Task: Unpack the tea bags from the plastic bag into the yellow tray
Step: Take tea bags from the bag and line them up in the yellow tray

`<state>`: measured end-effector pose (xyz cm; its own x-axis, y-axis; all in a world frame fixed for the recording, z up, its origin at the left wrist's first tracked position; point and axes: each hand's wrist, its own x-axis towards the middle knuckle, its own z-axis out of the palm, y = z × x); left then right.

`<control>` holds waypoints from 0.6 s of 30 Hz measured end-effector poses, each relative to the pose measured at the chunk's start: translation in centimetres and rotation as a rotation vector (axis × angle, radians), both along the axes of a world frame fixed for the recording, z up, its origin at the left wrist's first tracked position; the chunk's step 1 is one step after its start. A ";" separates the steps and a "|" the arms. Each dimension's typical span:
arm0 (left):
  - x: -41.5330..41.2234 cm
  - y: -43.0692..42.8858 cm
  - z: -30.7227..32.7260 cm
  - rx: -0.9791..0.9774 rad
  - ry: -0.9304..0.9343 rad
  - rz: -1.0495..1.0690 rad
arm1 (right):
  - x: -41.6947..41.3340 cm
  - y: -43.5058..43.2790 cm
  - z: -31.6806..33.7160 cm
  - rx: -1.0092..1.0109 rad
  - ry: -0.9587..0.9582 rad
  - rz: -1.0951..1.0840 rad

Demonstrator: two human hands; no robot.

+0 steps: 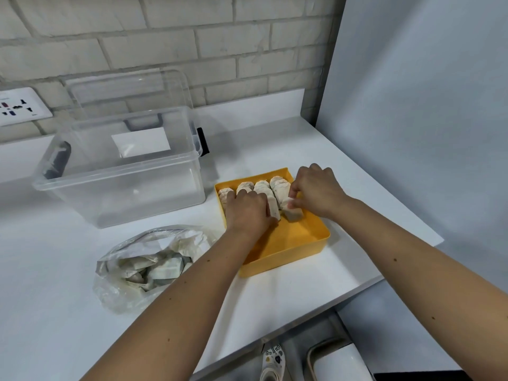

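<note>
While steadying what is already packed, presses the left hand [247, 209] palm-down over the two left rows of tea bags [261, 187]. Fingers nearly straight, wrapped round nothing as far as can be told. Probably done to hold those rows upright and closed up.

Pinches the end tea bag [294, 214], at the near end of the rightmost row, between thumb and forefinger of the right hand [316, 193]. Keeps the other fingers curled back out of the way. Likely squaring it against its neighbours rather than lifting it, though impossible to say for sure.

At centre-right of the frame, on the white counter [275, 149]: the yellow tray [302, 243]. Four tight rows stood on edge against its far wall, presumably to fit as many as possible and to stop any toppling. Near half of the floor bare, so room for a good deal more.

At lower left of the frame: the plastic bag [148, 268], crumpled open on the side facing the tray, many more tea bags inside. Set near enough for a short reach. Judging by that, well short of done.

At upper left: a clear storage box [118, 171], with its lid [129, 89] propped against the brick wall [220, 37]. Well apart from the tray and apparently of no use to this step.
</note>
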<state>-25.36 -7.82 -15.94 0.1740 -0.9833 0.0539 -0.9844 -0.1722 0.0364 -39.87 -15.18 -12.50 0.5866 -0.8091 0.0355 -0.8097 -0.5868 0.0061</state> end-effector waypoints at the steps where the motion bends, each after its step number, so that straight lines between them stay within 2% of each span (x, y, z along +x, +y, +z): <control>1: -0.2 -0.2 -0.1 0.020 -0.034 -0.004 | 0.1 -0.1 -0.2 -0.045 0.021 -0.003; 5: -0.4 -0.5 -0.8 0.029 -0.097 0.008 | 0.4 -0.8 -1.0 -0.072 0.033 -0.035; 11: -0.2 -0.6 -1.2 -0.027 -0.047 0.035 | 0.3 -1.6 -2.2 -0.130 -0.053 -0.140; 18: -0.1 -0.6 -1.6 -0.002 -0.076 0.008 | 0.8 -1.5 -2.3 -0.116 -0.011 -0.145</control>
<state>-25.50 -8.46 -17.49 0.1774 -0.9817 0.0693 -0.9829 -0.1802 -0.0376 -39.05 -16.63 -14.80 0.4635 -0.8751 0.1395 -0.8860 -0.4601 0.0578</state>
